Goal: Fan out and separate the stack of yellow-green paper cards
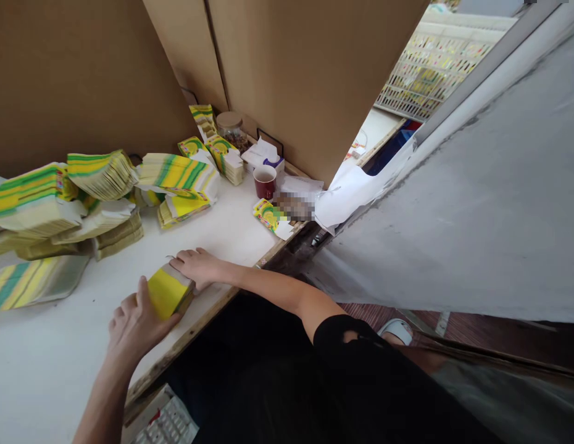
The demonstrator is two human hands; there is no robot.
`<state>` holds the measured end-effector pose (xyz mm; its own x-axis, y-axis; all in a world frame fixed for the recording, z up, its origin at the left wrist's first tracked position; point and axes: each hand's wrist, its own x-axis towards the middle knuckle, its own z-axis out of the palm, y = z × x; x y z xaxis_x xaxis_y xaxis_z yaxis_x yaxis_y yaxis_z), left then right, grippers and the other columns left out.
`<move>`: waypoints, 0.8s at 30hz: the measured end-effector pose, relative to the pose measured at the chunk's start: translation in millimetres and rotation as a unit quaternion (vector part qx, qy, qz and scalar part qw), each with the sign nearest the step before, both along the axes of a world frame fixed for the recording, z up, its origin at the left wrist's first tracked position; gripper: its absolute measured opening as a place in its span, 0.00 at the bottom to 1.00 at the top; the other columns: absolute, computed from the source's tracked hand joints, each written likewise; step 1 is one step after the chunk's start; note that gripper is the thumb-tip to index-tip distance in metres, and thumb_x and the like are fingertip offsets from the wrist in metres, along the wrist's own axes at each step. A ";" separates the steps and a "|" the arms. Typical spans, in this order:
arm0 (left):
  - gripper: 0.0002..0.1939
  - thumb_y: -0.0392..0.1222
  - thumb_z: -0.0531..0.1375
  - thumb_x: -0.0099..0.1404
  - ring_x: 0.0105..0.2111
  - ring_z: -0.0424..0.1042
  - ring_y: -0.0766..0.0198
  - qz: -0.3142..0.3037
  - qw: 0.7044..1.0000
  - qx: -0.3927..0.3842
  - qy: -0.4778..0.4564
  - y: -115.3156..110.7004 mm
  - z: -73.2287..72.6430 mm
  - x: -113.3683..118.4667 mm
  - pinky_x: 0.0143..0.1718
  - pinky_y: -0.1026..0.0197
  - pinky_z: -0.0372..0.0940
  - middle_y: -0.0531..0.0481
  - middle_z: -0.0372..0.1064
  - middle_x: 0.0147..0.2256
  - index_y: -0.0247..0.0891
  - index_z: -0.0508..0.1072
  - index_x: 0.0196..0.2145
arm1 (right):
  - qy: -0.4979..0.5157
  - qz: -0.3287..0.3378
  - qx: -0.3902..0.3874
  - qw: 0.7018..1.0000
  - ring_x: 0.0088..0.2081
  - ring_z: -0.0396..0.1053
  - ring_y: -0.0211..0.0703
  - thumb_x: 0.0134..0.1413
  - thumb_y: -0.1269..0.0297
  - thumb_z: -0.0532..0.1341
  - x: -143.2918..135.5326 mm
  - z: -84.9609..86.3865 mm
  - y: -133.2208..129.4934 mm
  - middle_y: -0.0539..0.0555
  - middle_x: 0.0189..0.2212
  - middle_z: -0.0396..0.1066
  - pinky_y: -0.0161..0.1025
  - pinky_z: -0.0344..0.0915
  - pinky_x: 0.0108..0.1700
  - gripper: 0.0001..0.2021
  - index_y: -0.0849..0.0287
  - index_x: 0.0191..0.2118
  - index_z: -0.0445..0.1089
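Yellow stack of flat printed packets (168,290) lay at the near edge of the white table (46,364), pressed between both hands. Left hand (136,324) cupped its near-left side, thumb up against the yellow face. Right hand (199,266) lay flat over its far-right end, fingers spread, palm down; neither hand closed fully round it. Larger stacks of green-and-yellow packets (102,174) were heaped at far left, well apart. A red cup (265,181) stood farther right, near a glass jar (232,129) by the cardboard wall (310,74). A white crate (430,61) showed beyond it.
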<state>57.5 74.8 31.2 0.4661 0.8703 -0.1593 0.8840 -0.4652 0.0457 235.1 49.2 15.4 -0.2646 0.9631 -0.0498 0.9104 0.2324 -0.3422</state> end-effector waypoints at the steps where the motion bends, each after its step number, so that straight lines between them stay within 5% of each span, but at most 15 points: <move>1: 0.48 0.63 0.57 0.47 0.46 0.67 0.34 -0.006 1.000 0.004 0.024 -2.2 0.1 1.7 0.44 0.41 0.62 0.31 0.63 0.49 0.38 0.50 0.61 | 0.001 0.000 0.001 1.000 0.54 0.60 0.55 0.45 0.69 0.68 -0.1 -1.1 0.5 0.67 0.54 0.59 0.50 0.63 0.53 0.36 0.68 0.57 0.50; 7: 0.49 0.70 0.52 0.49 0.45 0.67 0.35 0.013 0.998 -0.001 0.056 -6.3 0.9 8.6 0.44 0.44 0.61 0.28 0.64 0.46 0.33 0.52 0.60 | 0.010 0.010 0.010 1.000 0.54 0.60 0.55 0.46 0.71 0.67 1.6 -4.7 1.6 0.67 0.54 0.59 0.50 0.64 0.52 0.33 0.66 0.56 0.51; 13: 0.46 0.63 0.56 0.45 0.49 0.65 0.36 0.019 0.999 0.004 0.029 -4.8 5.0 18.3 0.49 0.44 0.59 0.26 0.64 0.49 0.27 0.55 0.55 | 0.022 0.019 -0.002 1.000 0.55 0.59 0.54 0.47 0.72 0.65 4.5 -1.6 -2.0 0.66 0.55 0.57 0.49 0.63 0.53 0.33 0.67 0.58 0.50; 18: 0.46 0.61 0.55 0.46 0.48 0.65 0.36 0.015 0.999 -0.035 0.036 -8.2 16.1 26.2 0.47 0.45 0.60 0.26 0.64 0.46 0.22 0.56 0.53 | 0.035 -0.004 0.050 0.998 0.61 0.49 0.57 0.42 0.72 0.68 10.1 -7.1 -13.0 0.70 0.61 0.48 0.51 0.58 0.58 0.38 0.67 0.59 0.51; 21: 0.42 0.60 0.55 0.48 0.46 0.66 0.36 0.013 0.999 -0.035 0.030 -10.5 18.4 26.8 0.45 0.44 0.61 0.28 0.65 0.44 0.23 0.58 0.51 | 0.121 -0.033 0.093 0.988 0.60 0.54 0.53 0.47 0.70 0.65 20.2 -10.8 -31.3 0.68 0.59 0.55 0.48 0.57 0.58 0.29 0.65 0.55 0.58; 24: 0.39 0.57 0.58 0.48 0.45 0.66 0.38 0.002 1.000 -0.022 0.011 -9.7 13.2 24.4 0.45 0.45 0.61 0.30 0.65 0.43 0.26 0.59 0.51 | 0.190 -0.144 0.113 0.965 0.44 0.67 0.47 0.52 0.76 0.57 37.3 -18.0 -51.5 0.56 0.39 0.71 0.45 0.62 0.51 0.11 0.60 0.41 0.67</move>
<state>82.0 65.0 44.4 0.4593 0.8638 -0.2071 0.8866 -0.4603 0.0461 272.4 -2.3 -2.7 0.0573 0.9741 0.2186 0.7668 0.0973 -0.6345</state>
